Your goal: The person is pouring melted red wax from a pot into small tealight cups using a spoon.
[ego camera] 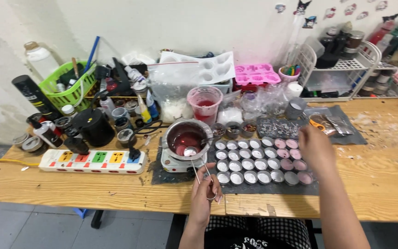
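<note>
I judge the scooping step is in hand; my left hand pinches the wire handle of a small ladle, fingers clenched round it, its bowl dipped in the pink wax of the metal pot on the little hotplate; the forearm comes up from the near edge, wrist cocked; my right hand hovers over the grid of small tin cups on the dark mat, holding nothing I can make out, fingers loosely curled; several right-side cups already look pink; the next pour, I reckon, calls for a level lift and a steady tilt over an unfilled cup.
</note>
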